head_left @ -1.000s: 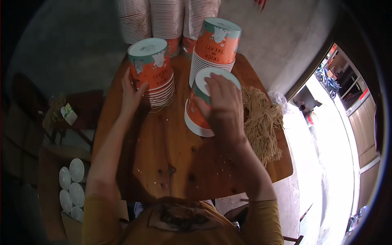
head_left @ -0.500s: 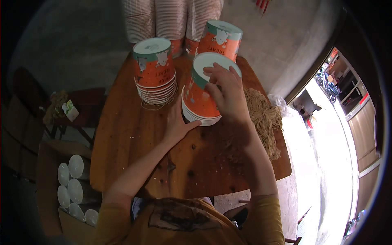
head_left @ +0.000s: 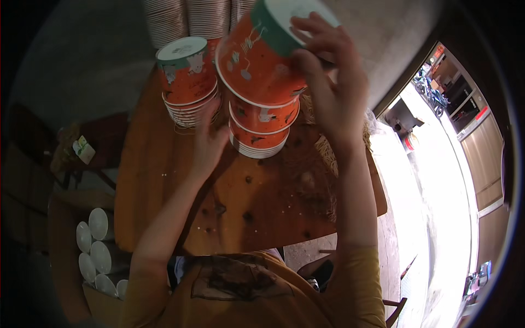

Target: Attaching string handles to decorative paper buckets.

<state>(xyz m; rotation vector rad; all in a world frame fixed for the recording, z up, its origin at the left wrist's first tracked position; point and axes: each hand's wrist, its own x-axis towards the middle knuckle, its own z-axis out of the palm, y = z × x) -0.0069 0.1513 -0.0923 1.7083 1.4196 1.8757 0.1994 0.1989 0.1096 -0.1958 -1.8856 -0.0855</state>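
My right hand grips an orange paper bucket by its green-banded base end. The bucket is upside down and tilted, raised above a shorter stack of matching orange buckets with white rims. Beside that stack, my left hand is open, its fingers apart and slightly blurred. It appears to hold nothing. Farther left stands another upside-down stack of orange buckets with a green band and white base. The raised bucket hides what stands behind it.
Tall wrapped stacks of containers line the back of the wooden table. A beige string bundle lies at the right edge. Lower left, a cardboard box holds several white round containers. A small side table stands left.
My right hand has lifted a bucket upward from the near stack, leaving that stack shorter. My left hand has moved off the stack's lower rim, leftward and up. The view has shifted slightly.
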